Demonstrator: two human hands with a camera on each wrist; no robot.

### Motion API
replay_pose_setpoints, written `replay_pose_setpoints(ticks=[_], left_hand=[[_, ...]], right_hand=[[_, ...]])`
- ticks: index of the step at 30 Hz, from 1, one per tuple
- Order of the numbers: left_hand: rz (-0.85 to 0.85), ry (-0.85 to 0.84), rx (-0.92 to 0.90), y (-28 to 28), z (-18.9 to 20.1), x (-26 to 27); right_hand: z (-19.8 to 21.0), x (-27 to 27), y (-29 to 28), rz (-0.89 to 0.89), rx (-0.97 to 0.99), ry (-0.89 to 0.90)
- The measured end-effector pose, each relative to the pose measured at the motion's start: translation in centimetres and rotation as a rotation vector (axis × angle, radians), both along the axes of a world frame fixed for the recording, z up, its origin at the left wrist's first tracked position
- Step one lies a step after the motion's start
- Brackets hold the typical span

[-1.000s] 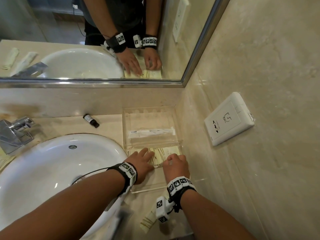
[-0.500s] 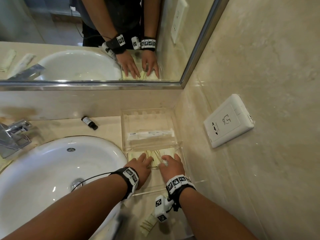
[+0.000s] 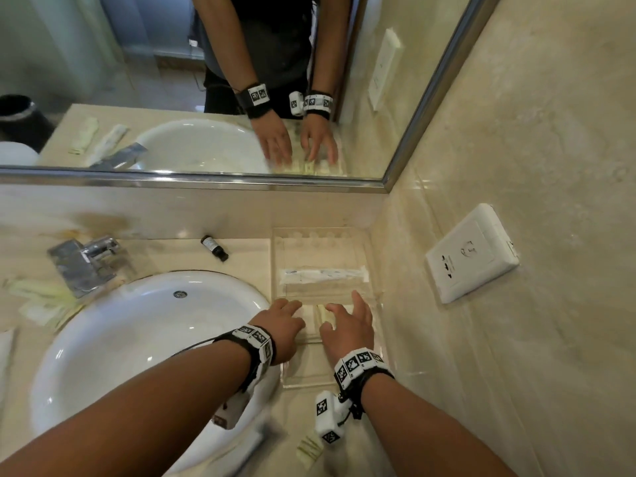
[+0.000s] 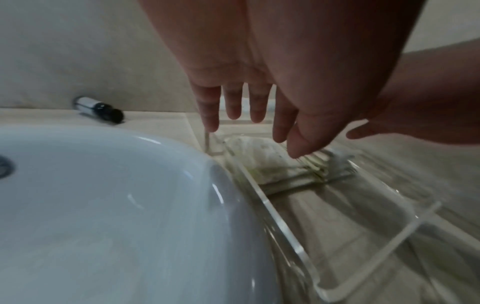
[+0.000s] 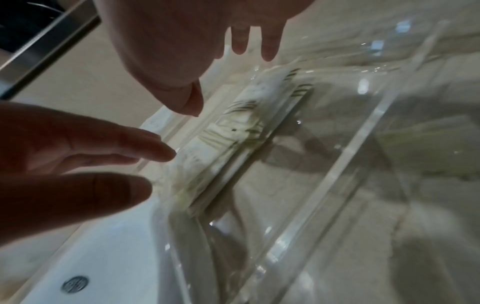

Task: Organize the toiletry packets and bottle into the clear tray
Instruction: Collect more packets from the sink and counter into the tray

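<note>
- In the clear tray (image 3: 375, 306), middle section: green-striped packets (image 3: 321, 313) lie flat; a white packet (image 3: 323, 275) sits beyond.
- Left hand (image 3: 280, 327) and right hand (image 3: 347, 327), pressing a second ago, now hover above with fingers spread, holding nothing.
- Judgement: packets placed.
- Bottle (image 3: 215, 247) lies on the counter behind the sink (image 3: 103, 339), outside the tray.

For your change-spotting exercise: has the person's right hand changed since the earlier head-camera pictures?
Yes. The right hand, earlier curled on the green-printed packets in the clear tray, now has its fingers spread, reaching toward the tray's divider and the mirror.
</note>
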State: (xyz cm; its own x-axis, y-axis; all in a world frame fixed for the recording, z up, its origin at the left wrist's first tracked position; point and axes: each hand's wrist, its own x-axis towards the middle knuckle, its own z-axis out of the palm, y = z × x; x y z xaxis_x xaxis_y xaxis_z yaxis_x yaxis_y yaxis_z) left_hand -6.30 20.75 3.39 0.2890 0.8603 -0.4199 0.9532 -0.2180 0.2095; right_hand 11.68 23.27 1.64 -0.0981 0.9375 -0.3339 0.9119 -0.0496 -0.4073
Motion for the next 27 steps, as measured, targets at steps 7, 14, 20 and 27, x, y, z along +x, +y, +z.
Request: replay_pose_setpoints(ticks=[7, 14, 20, 27], left_hand=[[0.390, -0.140, 0.053, -2.7, 1.3, -6.9], [0.656, -0.199, 0.063, -7.8, 1.5, -15.9], [0.772, -0.201, 0.053, -12.6, 1.1, -23.6], [0.943, -0.162, 0.007, -17.5, 0.5, -33.8]], right_hand=[[1.0, -7.1, -1.6, 0.172, 0.045, 0.066], [1.6, -16.2, -4.1, 0.423, 0.018, 0.120], [2.3, -25.1, -7.0, 0.593, -0.068, 0.108], [2.3, -35.5, -10.6, 0.721, -0.117, 0.099]])
